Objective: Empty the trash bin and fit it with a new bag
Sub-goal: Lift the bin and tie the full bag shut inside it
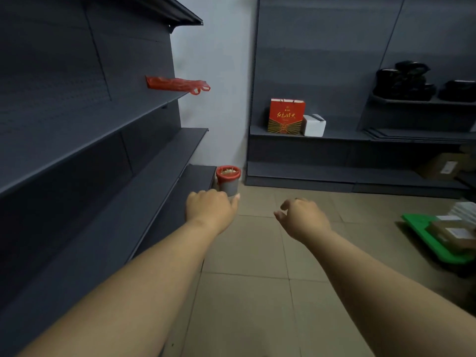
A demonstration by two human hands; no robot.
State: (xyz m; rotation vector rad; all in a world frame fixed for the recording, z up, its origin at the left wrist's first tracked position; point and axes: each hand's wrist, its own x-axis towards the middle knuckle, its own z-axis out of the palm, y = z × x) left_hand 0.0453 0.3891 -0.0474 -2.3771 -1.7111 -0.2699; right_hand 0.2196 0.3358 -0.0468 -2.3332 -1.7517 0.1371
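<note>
A small grey trash bin (229, 185) stands on the tiled floor in the far corner, beside the end of the lowest left shelf. A red bag lines its rim and pale rubbish fills the top. A folded red plastic bag (177, 85) lies on an upper left shelf, its handles hanging over the edge. My left hand (210, 208) reaches forward, fingers curled loosely, overlapping the bin's base in the picture but nearer to me. My right hand (301, 219) is stretched out to the right of it, fingers loosely bent, holding nothing.
Dark metal shelving (144, 176) runs along the left. More shelves at the back carry a red gift bag (286, 117), a white box (313, 125) and black bundles (404, 81). A green cart (435, 243) with cardboard parcels stands at the right. Beige floor tiles (247, 292) lie ahead.
</note>
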